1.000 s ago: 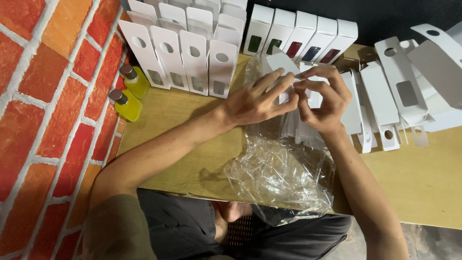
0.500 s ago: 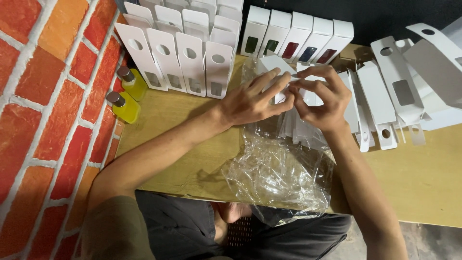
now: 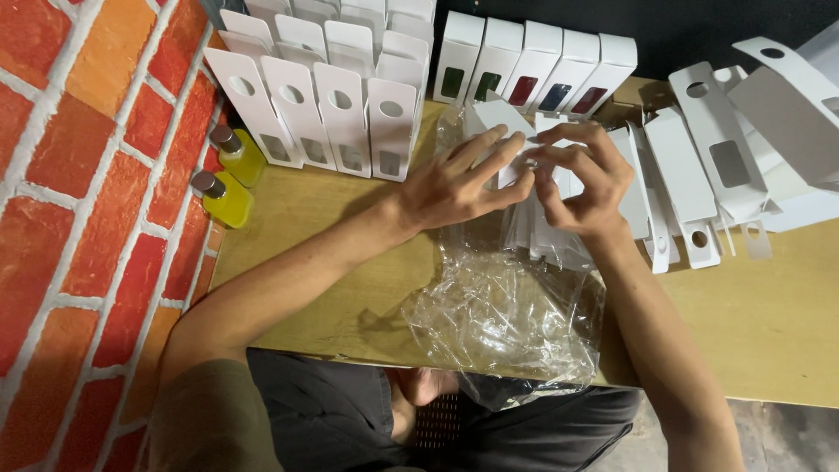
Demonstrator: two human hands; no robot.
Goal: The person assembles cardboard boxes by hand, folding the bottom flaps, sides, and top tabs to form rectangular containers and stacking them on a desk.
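I see my left hand (image 3: 459, 179) and right hand (image 3: 581, 179) meeting over the middle of the tabletop (image 3: 769, 306), both pinched on one flat white carton blank (image 3: 502, 118). Its lower part is hidden behind my fingers, so I cannot tell how far it is folded. Beneath the hands lies a crumpled clear plastic bag (image 3: 511, 315), which blurs a stack of more blanks (image 3: 546, 236) inside it. Finished white boxes (image 3: 328, 109) stand in rows at the far edge, some cut off by the frame. Two yellow bottles (image 3: 229, 179) sit beside the brick wall (image 3: 79, 175).
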